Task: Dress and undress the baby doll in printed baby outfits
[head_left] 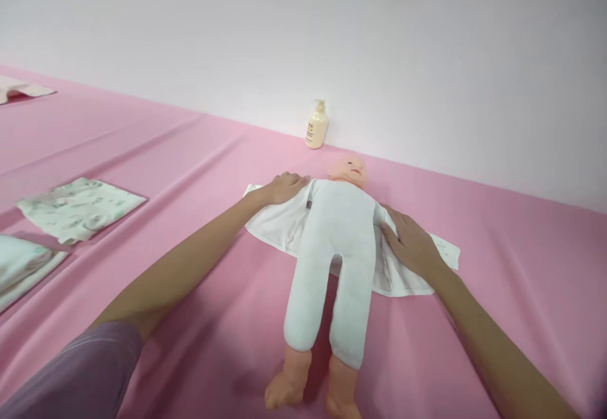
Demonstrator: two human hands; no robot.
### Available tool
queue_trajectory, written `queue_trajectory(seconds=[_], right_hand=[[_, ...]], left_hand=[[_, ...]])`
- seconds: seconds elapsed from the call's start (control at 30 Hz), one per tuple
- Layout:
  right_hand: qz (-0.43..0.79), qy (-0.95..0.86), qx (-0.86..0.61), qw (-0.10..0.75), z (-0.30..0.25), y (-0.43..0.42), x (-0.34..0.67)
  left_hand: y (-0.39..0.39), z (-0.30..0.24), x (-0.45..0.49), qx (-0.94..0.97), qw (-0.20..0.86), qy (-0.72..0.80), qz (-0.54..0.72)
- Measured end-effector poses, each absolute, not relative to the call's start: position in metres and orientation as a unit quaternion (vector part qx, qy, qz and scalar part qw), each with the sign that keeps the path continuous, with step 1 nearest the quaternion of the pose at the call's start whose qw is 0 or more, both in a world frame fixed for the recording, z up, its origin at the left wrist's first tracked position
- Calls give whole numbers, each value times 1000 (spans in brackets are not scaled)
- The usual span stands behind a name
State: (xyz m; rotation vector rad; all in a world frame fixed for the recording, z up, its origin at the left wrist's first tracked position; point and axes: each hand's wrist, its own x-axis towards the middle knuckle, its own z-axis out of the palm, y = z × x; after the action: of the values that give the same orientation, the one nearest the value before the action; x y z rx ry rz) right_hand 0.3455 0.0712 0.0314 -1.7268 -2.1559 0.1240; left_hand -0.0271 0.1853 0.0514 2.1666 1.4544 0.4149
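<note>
We lean over a broad, smooth pink cloth covering [493, 343], drawn into long creases on its left that run toward 2 o'clock, and it meets a plain grey-white wall [450, 78] at 12. In front of us, a white cloth-bodied doll with a flesh-toned head and feet [337, 217] lies on its back, head toward 12, feet toward 6. Beneath it spreads an open white fabric garment [279, 226]. Our left hand [286, 188] rests palm-down on it at 10 o'clock from the doll's torso, fingers extended; our right hand [411, 245] lies at 3, thumb apart from the fingers; we cannot tell whether either grips fabric. A cream pump bottle [316, 129] stands near the wall, at 11 from the head. Toward 9 lie a green-printed white cloth [83, 207] and a folded white cloth [23, 264]; toward 10, a pale pink cloth [28, 87].
</note>
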Motion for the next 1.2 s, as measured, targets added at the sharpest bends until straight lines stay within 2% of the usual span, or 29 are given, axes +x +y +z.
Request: queue_trajectory(seconds=[0.3,0.57,0.73,0.87,0.97,1.1,1.2], right_hand=[[35,-756,-629,179,30,69,342],[225,-633,-702,236,48,75,356],[279,-612,-721,168,67,100,360],[260,-634,-721,98,80,124,361],[256,-655,-707,69,87,137,369],[233,-678,-694,70,88,141,382],[248,-670,-684,149,89,138,387]], left_hand=[[189,45,-24,821,211,500,178],[191,43,-25,805,234,508,199],[194,37,-25,805,224,473,280],[189,47,-12,770,139,473,405],[185,70,15,784,82,418,451],[183,103,75,865,74,283,407],[185,117,124,925,102,223,291]])
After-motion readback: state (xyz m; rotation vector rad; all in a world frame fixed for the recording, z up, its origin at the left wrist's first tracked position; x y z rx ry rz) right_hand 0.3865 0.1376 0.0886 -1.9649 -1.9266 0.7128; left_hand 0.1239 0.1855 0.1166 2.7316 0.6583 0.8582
